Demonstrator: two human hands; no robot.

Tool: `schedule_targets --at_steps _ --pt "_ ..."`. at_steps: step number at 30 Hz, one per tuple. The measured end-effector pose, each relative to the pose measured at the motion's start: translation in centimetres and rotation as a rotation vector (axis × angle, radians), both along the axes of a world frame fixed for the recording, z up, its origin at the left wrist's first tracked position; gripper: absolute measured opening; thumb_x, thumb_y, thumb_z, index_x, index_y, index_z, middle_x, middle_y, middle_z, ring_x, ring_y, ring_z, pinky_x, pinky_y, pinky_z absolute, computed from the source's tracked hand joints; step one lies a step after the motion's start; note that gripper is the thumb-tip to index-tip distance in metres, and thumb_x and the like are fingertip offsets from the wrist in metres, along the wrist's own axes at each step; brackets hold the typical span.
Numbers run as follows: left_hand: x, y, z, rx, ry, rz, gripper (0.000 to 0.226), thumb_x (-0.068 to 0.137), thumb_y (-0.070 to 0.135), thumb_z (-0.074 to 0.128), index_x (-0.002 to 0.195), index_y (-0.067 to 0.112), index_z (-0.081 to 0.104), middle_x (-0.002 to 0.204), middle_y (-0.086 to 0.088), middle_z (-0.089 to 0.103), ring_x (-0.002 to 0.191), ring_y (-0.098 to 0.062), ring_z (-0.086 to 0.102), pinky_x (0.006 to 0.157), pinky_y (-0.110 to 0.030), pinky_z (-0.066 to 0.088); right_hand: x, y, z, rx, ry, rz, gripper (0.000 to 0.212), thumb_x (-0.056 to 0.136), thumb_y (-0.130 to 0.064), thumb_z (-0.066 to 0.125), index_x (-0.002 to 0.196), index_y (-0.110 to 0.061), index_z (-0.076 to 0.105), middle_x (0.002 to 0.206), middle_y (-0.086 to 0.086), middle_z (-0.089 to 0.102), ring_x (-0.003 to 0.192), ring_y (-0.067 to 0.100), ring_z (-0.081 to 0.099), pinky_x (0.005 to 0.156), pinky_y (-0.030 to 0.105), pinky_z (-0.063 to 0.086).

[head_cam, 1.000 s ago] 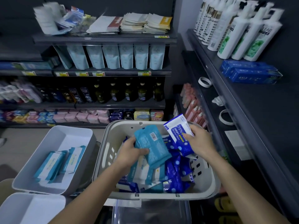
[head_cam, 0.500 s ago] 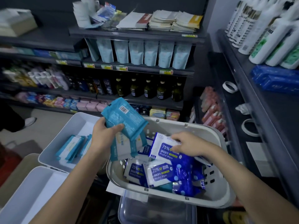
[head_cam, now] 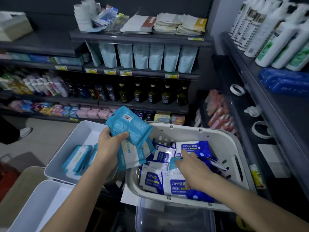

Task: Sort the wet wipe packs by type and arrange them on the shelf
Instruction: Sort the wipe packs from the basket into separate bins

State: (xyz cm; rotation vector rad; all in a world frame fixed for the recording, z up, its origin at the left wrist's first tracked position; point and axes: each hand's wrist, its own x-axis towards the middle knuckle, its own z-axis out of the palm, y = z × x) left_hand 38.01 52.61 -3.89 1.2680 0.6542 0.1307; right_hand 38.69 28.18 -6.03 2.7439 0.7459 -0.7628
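Dark metal shelves (head_cam: 142, 39) at back and right, stocked with pouches, bottles and boxes. Grey plastic basket (head_cam: 217, 131), rounded corners, slotted walls, sits centre-right. It holds a loose pile of glossy blue-white alcohol packs (head_cam: 194, 146), flat and rectangular. White smooth tray (head_cam: 87, 131) just left of basket, with a few teal packs (head_cam: 76, 156) leaning in a row inside. Left hand (head_cam: 107, 148) grips a stack of crinkly teal held packs (head_cam: 130, 124), barcode side up, over basket's left rim. Right hand (head_cam: 195, 171) is in the basket, fingers stretched out on the blue pile, gripping nothing.
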Motion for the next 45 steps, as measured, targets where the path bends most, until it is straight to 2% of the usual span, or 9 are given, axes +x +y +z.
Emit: schedule_targets --at_steps 3,7,13,17,24,31,37,41,45 --pt "0.0 1.2 -0.1 -0.045 -0.003 0.007 0.026 0.086 -0.001 0.064 0.111 0.004 0.057 0.101 -0.013 0.072 0.082 -0.030 0.073 0.071 -0.044 0.057 -0.2 0.3 -0.3 0.006 0.094 0.000 0.025 0.078 -0.014 0.073 0.098 -0.012 0.057 0.105 0.006 0.055 0.094 0.023 0.054 0.060 0.029 0.042" --pt "-0.1 3.0 0.3 -0.045 -0.020 -0.015 0.024 0.087 -0.001 0.063 0.109 0.004 0.057 0.100 -0.012 0.072 0.078 -0.027 0.072 0.065 -0.038 0.057 1.9 -0.3 0.7 0.250 0.277 -0.279 0.039 0.070 -0.017 0.080 0.074 -0.024 0.042 0.083 -0.005 0.050 0.076 0.013 0.048 0.054 0.024 0.035" --pt "-0.9 7.0 0.6 -0.070 -0.038 0.021 0.027 0.088 0.000 0.062 0.113 0.006 0.055 0.100 -0.009 0.072 0.076 -0.022 0.072 0.058 -0.032 0.056 5.8 3.4 5.5 1.123 0.388 -0.860 0.023 0.079 0.005 0.069 0.101 0.000 0.065 0.085 0.014 0.074 0.067 0.022 0.069 0.064 0.030 0.056" --pt "-1.7 10.8 0.1 -0.061 -0.021 0.102 0.025 0.088 0.000 0.062 0.110 0.008 0.056 0.103 -0.012 0.070 0.080 -0.026 0.071 0.065 -0.037 0.057 6.1 10.7 6.6 1.380 0.505 -0.936 0.017 0.084 0.003 0.064 0.098 -0.006 0.066 0.084 0.010 0.075 0.068 0.019 0.072 0.060 0.030 0.059" --pt "-2.7 19.4 -3.9 0.063 0.125 0.227 0.028 0.085 -0.002 0.064 0.108 0.010 0.055 0.098 -0.010 0.068 0.078 -0.026 0.068 0.063 -0.034 0.054 5.8 24.1 1.5 1.328 0.568 -1.022 0.024 0.084 0.002 0.064 0.107 -0.004 0.064 0.098 0.015 0.072 0.082 0.028 0.070 0.077 0.043 0.058" --pt "-2.0 25.0 -12.3 0.130 0.335 0.234 0.029 0.082 0.001 0.066 0.105 0.012 0.054 0.098 -0.009 0.066 0.084 -0.028 0.066 0.071 -0.038 0.055 6.4 30.5 -7.5 1.112 0.584 -1.203 0.028 0.082 0.003 0.065 0.109 -0.001 0.062 0.095 0.016 0.071 0.076 0.029 0.069 0.074 0.044 0.058" --pt "-0.5 26.3 -17.7 0.275 0.414 -0.017 0.032 0.078 0.009 0.070 0.105 0.002 0.053 0.094 -0.009 0.065 0.091 -0.031 0.066 0.063 -0.030 0.050 6.3 31.8 -10.3 1.032 0.516 -1.230 0.018 0.083 0.001 0.066 0.099 -0.007 0.063 0.091 0.011 0.070 0.079 0.026 0.068 0.071 0.039 0.057" --pt "-2.2 25.9 -18.1 0.554 0.479 -0.170 0.044 0.083 0.016 0.069 0.120 0.007 0.046 0.108 -0.001 0.057 0.098 -0.021 0.058 0.081 -0.034 0.048 5.1 32.3 -10.6 0.992 0.529 -1.165 0.023 0.082 -0.002 0.069 0.103 -0.006 0.063 0.096 0.010 0.070 0.085 0.026 0.068 0.070 0.035 0.057" --pt "-6.3 26.0 -18.0 0.690 0.476 -0.243 0.045 0.085 0.018 0.066 0.125 0.005 0.051 0.121 -0.007 0.058 0.112 -0.023 0.055 0.084 -0.026 0.040 3.0 33.7 -10.4 0.949 0.572 -1.078 0.026 0.082 -0.007 0.072 0.105 -0.011 0.062 0.102 0.009 0.068 0.093 0.026 0.066 0.079 0.039 0.057"
